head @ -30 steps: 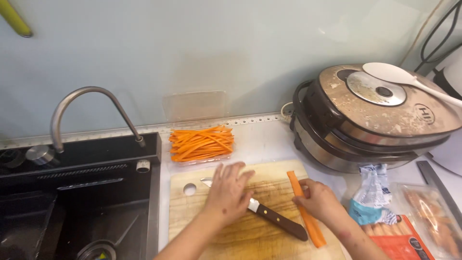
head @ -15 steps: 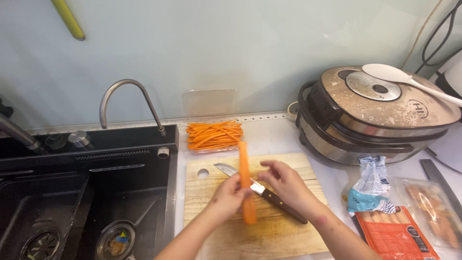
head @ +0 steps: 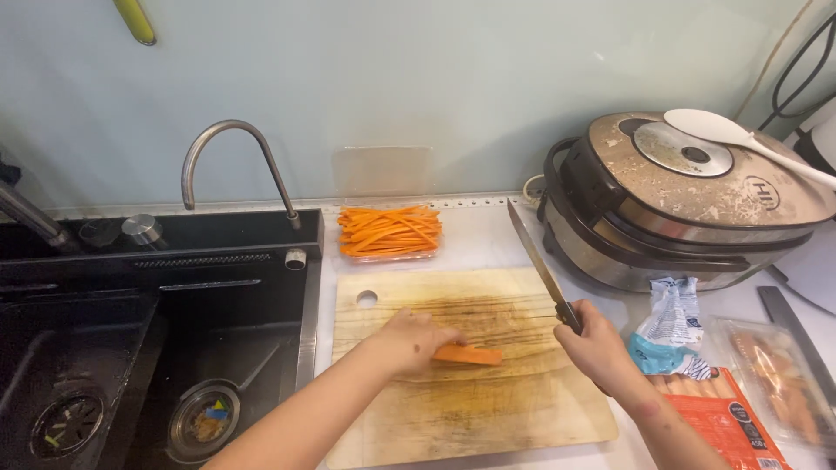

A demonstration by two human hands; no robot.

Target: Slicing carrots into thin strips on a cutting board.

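A carrot piece (head: pixel 468 354) is shown lying flat on the wooden cutting board (head: pixel 522 409), near the board's middle, with its long axis running roughly left to right across the board. The left hand (head: pixel 409 341) is laid on the carrot's left end; its fingers (head: pixel 435 338) are curled together over that end and pin it to the board, while the right end of the carrot is left bare. The right hand (head: pixel 601 348) is seen to the right of the carrot, apart from it, with its fingers clamped around the dark handle of a kitchen knife (head: pixel 538 265). The blade is held off the board and is pointed away from the person, toward the back wall, so that its length lies nearly crosswise to the carrot's long axis. The carrot's free end is thus placed between the two hands, with the left hand touching the carrot and the knife hand only near it.

Behind the board, a clear tray of carrot strips (head: pixel 389 231) is set against the wall. A black sink (head: pixel 131 348) with a curved tap (head: pixel 228 157) is seen to the left of the surface. To the right stand a multicooker (head: pixel 688 209) with a white spoon (head: pixel 740 139) resting on its lid, and packets of sausages (head: pixel 731 418).
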